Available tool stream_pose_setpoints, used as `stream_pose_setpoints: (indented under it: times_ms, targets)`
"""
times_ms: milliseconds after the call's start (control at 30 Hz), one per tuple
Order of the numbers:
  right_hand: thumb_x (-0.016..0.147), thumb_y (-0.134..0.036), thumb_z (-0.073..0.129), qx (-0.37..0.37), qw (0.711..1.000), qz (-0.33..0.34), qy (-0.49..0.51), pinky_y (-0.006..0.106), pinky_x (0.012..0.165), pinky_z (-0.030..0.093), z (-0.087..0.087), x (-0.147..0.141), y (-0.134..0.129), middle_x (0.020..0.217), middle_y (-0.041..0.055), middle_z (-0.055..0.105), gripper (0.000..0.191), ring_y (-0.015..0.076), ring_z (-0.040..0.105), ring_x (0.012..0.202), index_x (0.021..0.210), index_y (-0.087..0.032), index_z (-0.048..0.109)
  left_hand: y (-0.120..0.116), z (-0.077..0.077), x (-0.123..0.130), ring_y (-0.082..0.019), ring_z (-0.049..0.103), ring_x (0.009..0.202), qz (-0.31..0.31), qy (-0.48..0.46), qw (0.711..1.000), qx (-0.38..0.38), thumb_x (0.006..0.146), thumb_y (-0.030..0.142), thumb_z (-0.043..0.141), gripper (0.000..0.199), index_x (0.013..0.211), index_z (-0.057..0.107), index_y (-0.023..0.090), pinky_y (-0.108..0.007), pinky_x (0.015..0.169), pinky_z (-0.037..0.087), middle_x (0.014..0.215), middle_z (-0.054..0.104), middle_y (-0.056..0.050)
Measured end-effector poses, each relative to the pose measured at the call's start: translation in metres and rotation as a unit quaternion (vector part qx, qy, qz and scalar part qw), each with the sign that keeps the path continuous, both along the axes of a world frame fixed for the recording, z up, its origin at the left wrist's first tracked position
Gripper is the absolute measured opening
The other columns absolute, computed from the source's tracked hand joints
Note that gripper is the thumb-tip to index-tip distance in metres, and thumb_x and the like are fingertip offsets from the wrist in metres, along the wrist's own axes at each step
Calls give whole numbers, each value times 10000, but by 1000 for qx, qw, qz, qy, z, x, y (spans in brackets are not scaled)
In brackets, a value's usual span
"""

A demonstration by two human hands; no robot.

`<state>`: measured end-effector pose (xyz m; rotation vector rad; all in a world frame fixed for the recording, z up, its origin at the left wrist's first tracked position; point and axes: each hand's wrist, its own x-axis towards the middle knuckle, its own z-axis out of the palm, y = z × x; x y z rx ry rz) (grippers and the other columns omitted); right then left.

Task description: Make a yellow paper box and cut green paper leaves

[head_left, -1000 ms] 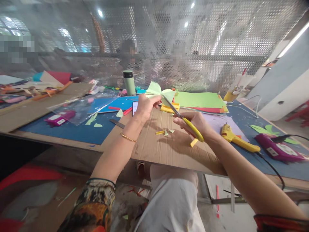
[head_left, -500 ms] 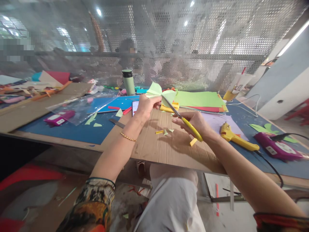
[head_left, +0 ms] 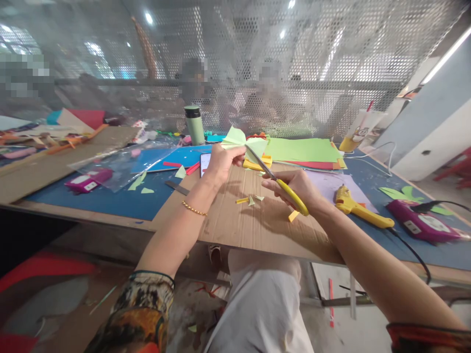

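Observation:
My left hand pinches a folded piece of pale green paper above the table. In my right hand is a pair of scissors with yellow handles, its blades reaching up and left to the paper. The blade tips meet the paper's middle, beside my left fingers; whether they are parted there I cannot make out. Below the hands lies a cardboard sheet with small green paper scraps and yellow strips on it.
A yellow glue gun and a purple power socket box lie at the right. Green paper sheets, a green flask and a drink cup stand or lie at the back. Another purple box is on the left.
The whole view has shifted very slightly. Both hands, the scissors and the green paper keep nearly the same positions.

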<state>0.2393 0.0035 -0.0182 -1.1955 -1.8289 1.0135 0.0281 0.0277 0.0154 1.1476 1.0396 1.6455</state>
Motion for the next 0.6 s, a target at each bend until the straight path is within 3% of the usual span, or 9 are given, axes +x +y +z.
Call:
stream_pose_setpoints:
  times_ms: [600]
  targets:
    - [650, -858, 883, 2, 1000, 2, 3, 236, 372, 274, 1, -2, -5, 548, -14, 564, 909, 79, 426, 403, 1101, -69, 888, 4, -4, -2, -86, 532, 475, -8, -9, 1000, 0, 695, 90, 740, 152, 599, 660, 177, -237, 490, 402, 530, 628, 27]
